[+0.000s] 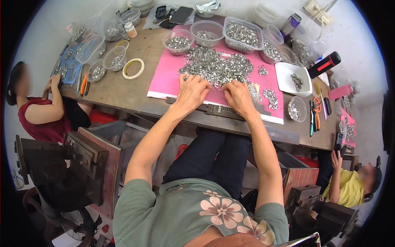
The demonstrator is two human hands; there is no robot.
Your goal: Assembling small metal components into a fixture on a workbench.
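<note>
A wide heap of small shiny metal pieces [216, 64] is spread over a pink cloth [162, 82] on the bench in front of me. My left hand [191, 94] rests at the heap's near left edge, fingers curled down and drawn together. Just to its right, my right hand [240, 97] bends its fingers into a pinch at the near edge of the same heap. Whatever lies between the fingertips of either hand is too small or hidden to make out. Beside my right hand, a smaller group of metal pieces [270, 99] lies apart on the cloth.
Behind the heap stand clear tubs of metal pieces, among them a rectangular one [243, 35]. A white tray [293, 79] and a small bowl [296, 109] are at right, near orange-handled pliers [316, 110]. Left is a tape roll [133, 68]. People sit at both bench ends.
</note>
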